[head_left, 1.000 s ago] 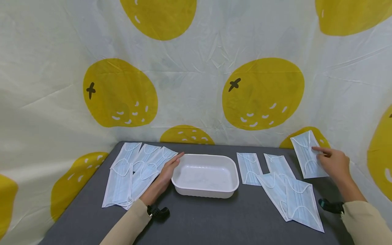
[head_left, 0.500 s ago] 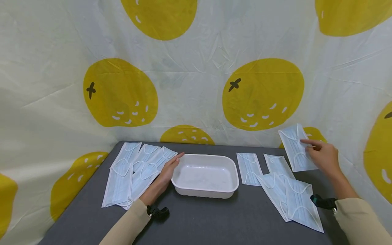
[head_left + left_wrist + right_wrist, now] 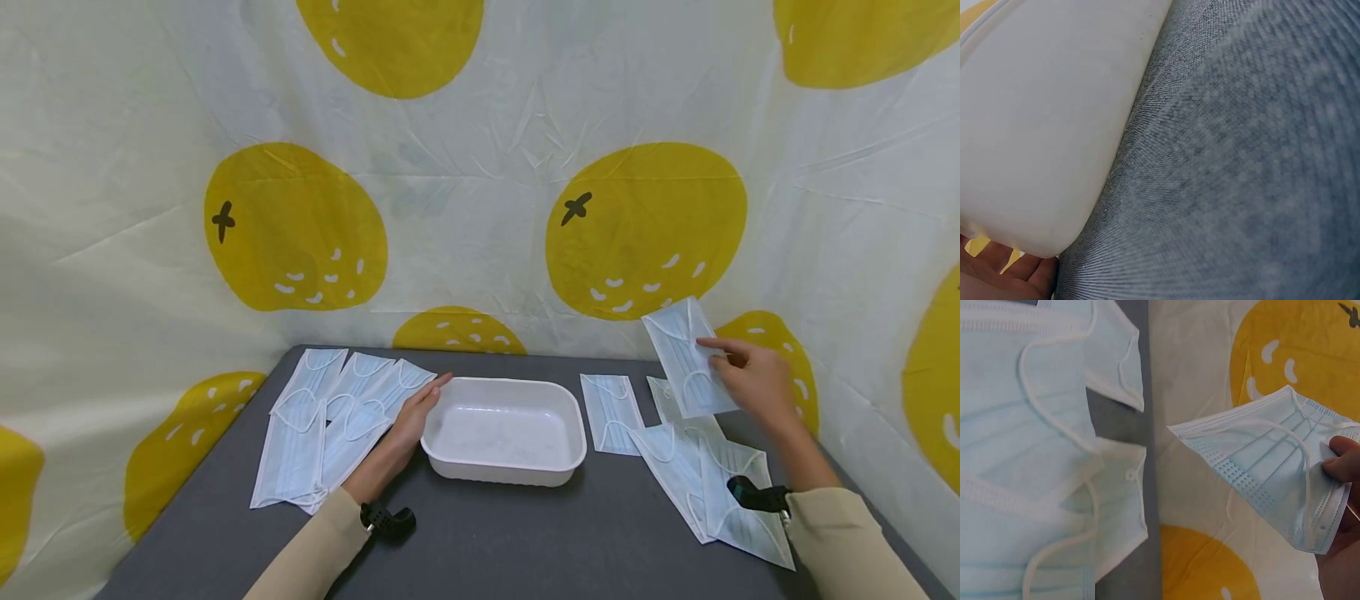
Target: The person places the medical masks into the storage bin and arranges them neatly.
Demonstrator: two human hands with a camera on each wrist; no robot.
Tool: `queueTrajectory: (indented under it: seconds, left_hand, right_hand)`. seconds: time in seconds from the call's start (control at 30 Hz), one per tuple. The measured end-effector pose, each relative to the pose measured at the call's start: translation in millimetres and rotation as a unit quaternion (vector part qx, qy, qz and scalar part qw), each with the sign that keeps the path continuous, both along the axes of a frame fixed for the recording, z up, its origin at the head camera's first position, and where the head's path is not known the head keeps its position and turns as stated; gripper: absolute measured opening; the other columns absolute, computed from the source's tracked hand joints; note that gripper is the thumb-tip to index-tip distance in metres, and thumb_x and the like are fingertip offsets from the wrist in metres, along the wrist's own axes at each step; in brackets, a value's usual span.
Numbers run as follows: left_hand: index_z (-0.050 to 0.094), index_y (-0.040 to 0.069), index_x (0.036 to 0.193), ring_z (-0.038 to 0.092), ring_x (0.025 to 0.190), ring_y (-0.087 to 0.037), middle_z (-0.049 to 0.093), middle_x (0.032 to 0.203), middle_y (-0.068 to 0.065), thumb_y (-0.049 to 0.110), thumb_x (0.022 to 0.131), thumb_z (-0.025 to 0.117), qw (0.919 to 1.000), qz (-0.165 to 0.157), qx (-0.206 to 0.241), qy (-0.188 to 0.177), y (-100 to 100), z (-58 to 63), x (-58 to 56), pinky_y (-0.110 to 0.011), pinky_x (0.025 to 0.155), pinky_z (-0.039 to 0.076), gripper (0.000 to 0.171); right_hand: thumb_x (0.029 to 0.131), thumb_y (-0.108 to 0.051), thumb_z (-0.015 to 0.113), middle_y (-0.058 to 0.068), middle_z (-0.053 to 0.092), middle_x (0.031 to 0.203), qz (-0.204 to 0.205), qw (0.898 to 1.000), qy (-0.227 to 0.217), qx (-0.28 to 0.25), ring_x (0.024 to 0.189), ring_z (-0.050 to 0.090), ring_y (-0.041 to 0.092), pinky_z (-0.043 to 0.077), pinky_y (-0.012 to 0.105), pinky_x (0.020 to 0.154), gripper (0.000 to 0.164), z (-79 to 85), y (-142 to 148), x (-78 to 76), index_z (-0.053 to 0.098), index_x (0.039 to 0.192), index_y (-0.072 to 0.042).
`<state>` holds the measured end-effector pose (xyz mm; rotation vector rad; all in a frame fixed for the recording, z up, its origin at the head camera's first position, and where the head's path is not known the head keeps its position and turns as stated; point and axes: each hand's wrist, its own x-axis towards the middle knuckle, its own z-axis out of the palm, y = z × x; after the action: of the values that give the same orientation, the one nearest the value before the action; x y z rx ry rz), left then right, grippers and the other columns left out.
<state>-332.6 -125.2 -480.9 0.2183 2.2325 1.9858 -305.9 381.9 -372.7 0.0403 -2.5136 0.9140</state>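
A white rectangular tub (image 3: 502, 429) stands on the dark grey table. My left hand (image 3: 408, 419) rests along its left side, fingers fairly straight; the left wrist view shows those fingers (image 3: 1025, 275) against the tub's wall (image 3: 1041, 125). To the right, my right hand (image 3: 757, 379) pinches a pale blue face mask (image 3: 684, 358) by its edge, raised above other masks. In the right wrist view the thumb lies over the held mask (image 3: 1266, 469). Below it, several loose masks (image 3: 738, 500) overlap on the table, partly hidden by the right wrist's camera.
Several more masks (image 3: 300, 442) lie fanned out left of the tub, partly behind the left forearm. One mask (image 3: 611, 412) lies just right of the tub. A white curtain (image 3: 465, 233) with yellow fruit prints hangs behind the table (image 3: 487, 542).
My right hand has carried the pinched mask leftward, from the table's right edge to above the right group of masks. The left hand and the tub have stayed in place.
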Motion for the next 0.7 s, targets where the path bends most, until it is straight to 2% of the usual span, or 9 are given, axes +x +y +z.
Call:
queueTrajectory:
  seconds: [0.17,0.33,0.57,0.7]
  left_hand:
    - [0.043,0.022,0.159,0.021,0.161,-0.031,0.032,0.170,-0.005,0.038,0.113,0.033,1.0000,0.002,0.000,0.005,0,0.5,0.2,-0.058,0.129,0.014,0.049]
    - [0.043,0.019,0.158,0.022,0.160,-0.032,0.032,0.170,-0.007,0.037,0.113,0.033,1.0000,0.003,-0.001,0.009,1,-0.2,-0.1,-0.058,0.129,0.015,0.049]
    - [0.045,0.020,0.158,0.021,0.161,-0.031,0.033,0.170,-0.007,0.035,0.113,0.034,0.9999,0.008,0.006,0.000,1,0.0,-1.6,-0.057,0.130,0.013,0.048]
    - [0.045,0.019,0.158,0.021,0.161,-0.031,0.034,0.169,-0.007,0.034,0.113,0.034,0.9999,0.012,0.006,0.000,2,0.0,-1.5,-0.057,0.130,0.012,0.048]
  right_hand:
    - [0.103,-0.016,0.056,0.028,0.069,0.122,0.018,1.000,0.012,-0.022,0.074,0.050,0.002,0.048,0.016,0.055,0.032,2.1,-19,1.6,0.072,0.128,-0.004]
    - [0.102,-0.014,0.057,0.029,0.068,0.122,0.034,0.999,0.017,-0.034,0.076,0.051,0.006,0.047,0.014,0.058,0.031,1.9,-38,4.4,0.072,0.127,-0.003]
    - [0.103,-0.015,0.058,0.027,0.067,0.132,0.057,0.997,0.012,-0.046,0.086,0.053,-0.003,0.048,0.007,0.068,0.030,1.7,-59,8.0,0.073,0.129,-0.006]
    - [0.102,-0.012,0.060,0.025,0.069,0.130,0.071,0.996,0.024,-0.048,0.086,0.054,0.000,0.049,0.006,0.070,0.029,0.4,-71,8.6,0.074,0.126,-0.006]
